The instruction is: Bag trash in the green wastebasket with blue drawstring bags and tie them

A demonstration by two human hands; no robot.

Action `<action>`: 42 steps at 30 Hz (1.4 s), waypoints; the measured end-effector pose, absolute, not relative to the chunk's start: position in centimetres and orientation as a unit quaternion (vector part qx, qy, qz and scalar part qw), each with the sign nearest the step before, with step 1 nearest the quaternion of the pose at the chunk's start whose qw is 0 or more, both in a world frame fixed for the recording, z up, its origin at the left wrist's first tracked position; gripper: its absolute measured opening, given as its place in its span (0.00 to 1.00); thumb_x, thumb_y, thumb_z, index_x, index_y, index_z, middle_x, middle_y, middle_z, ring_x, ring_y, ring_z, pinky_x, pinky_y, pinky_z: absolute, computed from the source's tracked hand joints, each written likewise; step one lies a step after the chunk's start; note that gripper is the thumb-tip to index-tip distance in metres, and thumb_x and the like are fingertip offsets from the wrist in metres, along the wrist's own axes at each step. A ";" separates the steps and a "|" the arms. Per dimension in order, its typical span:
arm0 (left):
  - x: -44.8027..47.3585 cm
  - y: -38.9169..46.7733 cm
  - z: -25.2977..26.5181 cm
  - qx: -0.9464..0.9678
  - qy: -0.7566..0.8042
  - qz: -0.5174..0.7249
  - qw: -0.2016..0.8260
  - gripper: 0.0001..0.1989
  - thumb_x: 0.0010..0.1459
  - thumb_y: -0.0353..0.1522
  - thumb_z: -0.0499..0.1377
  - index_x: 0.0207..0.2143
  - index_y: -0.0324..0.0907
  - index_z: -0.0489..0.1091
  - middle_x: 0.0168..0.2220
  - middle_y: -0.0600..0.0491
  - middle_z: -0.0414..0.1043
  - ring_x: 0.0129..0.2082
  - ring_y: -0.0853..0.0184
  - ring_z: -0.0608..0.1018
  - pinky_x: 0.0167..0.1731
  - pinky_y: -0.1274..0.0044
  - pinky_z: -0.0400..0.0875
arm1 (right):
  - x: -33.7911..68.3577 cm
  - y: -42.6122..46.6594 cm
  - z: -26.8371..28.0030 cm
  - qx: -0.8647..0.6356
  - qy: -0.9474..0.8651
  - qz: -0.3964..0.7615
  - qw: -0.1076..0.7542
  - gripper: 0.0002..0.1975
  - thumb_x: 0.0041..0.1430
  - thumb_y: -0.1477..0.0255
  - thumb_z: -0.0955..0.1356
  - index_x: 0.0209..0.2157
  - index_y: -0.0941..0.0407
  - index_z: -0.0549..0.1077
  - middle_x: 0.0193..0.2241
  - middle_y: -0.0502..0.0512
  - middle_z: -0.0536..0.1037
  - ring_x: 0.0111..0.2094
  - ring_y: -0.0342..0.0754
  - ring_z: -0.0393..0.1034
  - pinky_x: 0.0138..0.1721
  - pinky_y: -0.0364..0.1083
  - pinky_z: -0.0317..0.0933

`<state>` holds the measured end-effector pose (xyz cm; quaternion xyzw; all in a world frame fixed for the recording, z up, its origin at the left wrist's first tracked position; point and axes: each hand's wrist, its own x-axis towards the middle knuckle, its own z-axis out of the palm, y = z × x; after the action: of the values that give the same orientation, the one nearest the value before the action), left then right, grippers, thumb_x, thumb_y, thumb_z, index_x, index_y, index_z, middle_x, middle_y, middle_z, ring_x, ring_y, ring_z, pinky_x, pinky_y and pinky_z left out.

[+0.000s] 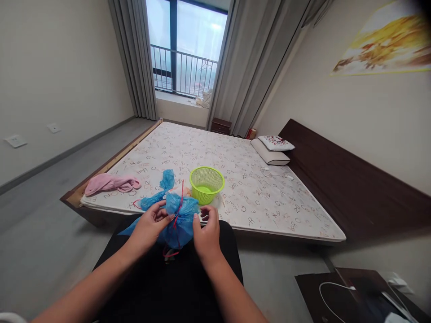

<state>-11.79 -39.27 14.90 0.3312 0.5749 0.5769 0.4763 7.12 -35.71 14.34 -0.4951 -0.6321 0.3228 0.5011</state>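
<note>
A blue plastic bag [180, 233] rests on my lap, gathered at its neck by a red drawstring [181, 201] whose loops stick up and hang down. With thumb and fingers closed, my left hand [153, 224] grips the bag at the tied neck. On the other side, my right hand [207, 231] has its thumb and curled fingers on the bag's edge. What lies inside the bag is hidden. Just beyond it, more crumpled blue plastic [167, 179] lies on the mattress, beside a green mesh basket [206, 197].
The letter-printed mattress [215, 152] spreads out before me. A pink cloth [112, 184] lies at its near left corner. Pillows [269, 152] rest by the dark headboard [336, 175]. A dark low table [323, 291] with a white cable stands at the lower right.
</note>
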 end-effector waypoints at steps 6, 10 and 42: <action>-11.3 -39.9 15.7 0.365 0.546 0.562 0.502 0.36 0.38 0.44 0.79 0.51 0.49 0.75 0.45 0.48 0.83 0.51 0.49 0.83 0.53 0.62 0.78 | 6.8 -36.1 15.5 -0.383 -0.692 0.477 0.383 0.10 0.62 0.61 0.72 0.38 0.53 0.75 0.35 0.53 0.76 0.37 0.50 0.70 0.41 0.50 0.64; -12.0 -40.4 17.1 0.416 0.565 0.515 0.492 0.33 0.40 0.39 0.78 0.51 0.50 0.78 0.47 0.48 0.83 0.49 0.50 0.83 0.51 0.64 0.79 | 6.9 -35.8 15.0 -0.379 -0.617 0.583 0.368 0.09 0.58 0.63 0.74 0.34 0.53 0.75 0.31 0.49 0.76 0.34 0.47 0.69 0.37 0.46 0.62; -12.5 -42.4 19.7 0.808 0.463 0.364 0.015 0.04 0.69 0.30 0.62 0.44 0.43 0.77 0.39 0.52 0.80 0.39 0.65 0.79 0.42 0.72 0.70 | 9.3 -37.7 19.7 -0.339 -0.805 0.352 0.335 0.06 0.69 0.70 0.68 0.37 0.55 0.75 0.35 0.53 0.77 0.37 0.47 0.71 0.40 0.47 0.64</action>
<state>-12.53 -42.39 19.73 0.8079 0.4633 0.3638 0.0150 9.27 -37.67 19.68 -0.3390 -0.8054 0.3525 0.3348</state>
